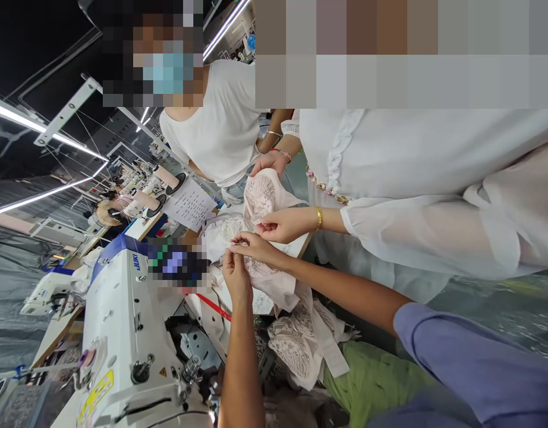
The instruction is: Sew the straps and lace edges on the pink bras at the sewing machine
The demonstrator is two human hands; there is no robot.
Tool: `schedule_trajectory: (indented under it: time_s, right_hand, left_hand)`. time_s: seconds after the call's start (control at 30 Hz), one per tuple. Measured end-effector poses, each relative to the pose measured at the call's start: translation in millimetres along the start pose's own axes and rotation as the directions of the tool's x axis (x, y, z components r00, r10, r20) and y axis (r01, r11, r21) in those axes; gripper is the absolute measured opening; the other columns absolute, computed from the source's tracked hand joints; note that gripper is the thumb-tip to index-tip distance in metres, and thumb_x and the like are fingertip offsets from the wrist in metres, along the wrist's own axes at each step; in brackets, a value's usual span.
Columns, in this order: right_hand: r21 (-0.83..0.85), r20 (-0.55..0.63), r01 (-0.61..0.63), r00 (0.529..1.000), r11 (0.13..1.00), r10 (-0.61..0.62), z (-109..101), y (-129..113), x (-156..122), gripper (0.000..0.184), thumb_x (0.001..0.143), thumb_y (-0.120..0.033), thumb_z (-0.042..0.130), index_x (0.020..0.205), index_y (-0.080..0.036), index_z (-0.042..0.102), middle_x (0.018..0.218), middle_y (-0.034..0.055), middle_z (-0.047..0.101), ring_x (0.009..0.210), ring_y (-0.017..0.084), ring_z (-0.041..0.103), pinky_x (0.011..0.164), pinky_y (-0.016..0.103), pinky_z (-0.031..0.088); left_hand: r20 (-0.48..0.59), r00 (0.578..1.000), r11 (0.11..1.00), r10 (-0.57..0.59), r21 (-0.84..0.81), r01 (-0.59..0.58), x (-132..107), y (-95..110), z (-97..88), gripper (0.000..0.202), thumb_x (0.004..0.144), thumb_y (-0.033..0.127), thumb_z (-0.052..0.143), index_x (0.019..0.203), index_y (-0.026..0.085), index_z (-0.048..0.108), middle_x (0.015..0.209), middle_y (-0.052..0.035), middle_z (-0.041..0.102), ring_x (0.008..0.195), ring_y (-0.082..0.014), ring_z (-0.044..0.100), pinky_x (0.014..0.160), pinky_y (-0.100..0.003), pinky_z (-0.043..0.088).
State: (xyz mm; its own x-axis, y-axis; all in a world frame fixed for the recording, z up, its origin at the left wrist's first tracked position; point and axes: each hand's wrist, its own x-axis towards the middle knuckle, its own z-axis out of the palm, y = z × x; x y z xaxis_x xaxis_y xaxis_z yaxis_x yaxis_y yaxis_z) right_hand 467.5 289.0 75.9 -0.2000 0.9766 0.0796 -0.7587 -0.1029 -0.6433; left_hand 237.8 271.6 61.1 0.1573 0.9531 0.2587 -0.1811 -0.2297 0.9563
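Note:
My left hand [237,279] comes up from the bottom with thumb and fingers pinched. My right hand [260,248] reaches in from the right, its fingertips pinched close to the left ones. Between and behind both sets of fingertips is a pale lace bra [227,229], its edge seemingly gripped by both; the exact grip is small and partly hidden. Just above, a co-worker's two hands [285,224] hold up a pale pink lace bra cup [263,193]. More lace bras [296,345] lie heaped over my lap, on green cloth [372,374].
A white sewing machine [117,321] stands at the left, near my left forearm. Beyond it are thread cones [147,201] and a printed sheet [190,204]. One co-worker in white [412,154] is close at the right; another, masked [224,119], stands behind the table.

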Motion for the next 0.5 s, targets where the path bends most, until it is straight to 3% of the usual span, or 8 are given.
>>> schedule_trajectory:
  time_s: [0.13, 0.3, 0.5]
  right_hand:
    - [-0.141, 0.011, -0.127, 0.992, 0.982, 0.130, 0, -6, -18, 0.031, 0.075, 0.009, 0.048, 0.074, -0.012, 0.071, 0.075, 0.0062, 0.067, 0.073, 0.016, 0.062, 0.068, 0.026, 0.054]
    - [-0.269, -0.001, -0.094, 0.995, 0.959, 0.098, -2, -10, -36, 0.025, 0.069, -0.001, 0.055, 0.071, -0.018, 0.073, 0.072, 0.0044, 0.066, 0.070, 0.020, 0.059, 0.068, 0.033, 0.052]
    - [-0.467, 0.265, 0.070, 0.962, 0.882, 0.064, -7, -9, -36, 0.019, 0.071, -0.013, 0.057, 0.075, -0.020, 0.074, 0.069, 0.0053, 0.062, 0.073, 0.022, 0.054, 0.071, 0.036, 0.047]
  left_hand:
    - [0.012, 1.000, 1.000, -0.006, -0.020, 0.006, 0, -3, -0.9, 0.037, 0.082, 0.040, 0.075, 0.114, 0.023, 0.070, 0.123, -0.0059, 0.068, 0.121, -0.0225, 0.060, 0.109, -0.033, 0.041]
    - [0.020, 0.999, 0.998, -0.043, -0.044, 0.043, -1, -4, -2.7, 0.036, 0.082, 0.038, 0.074, 0.114, 0.023, 0.070, 0.122, -0.0055, 0.068, 0.121, -0.0222, 0.060, 0.109, -0.033, 0.042]
    - [0.025, 0.996, 0.995, -0.080, -0.056, 0.081, -1, -4, -2.7, 0.036, 0.081, 0.036, 0.074, 0.114, 0.023, 0.069, 0.121, -0.0053, 0.069, 0.122, -0.0222, 0.059, 0.107, -0.033, 0.043]
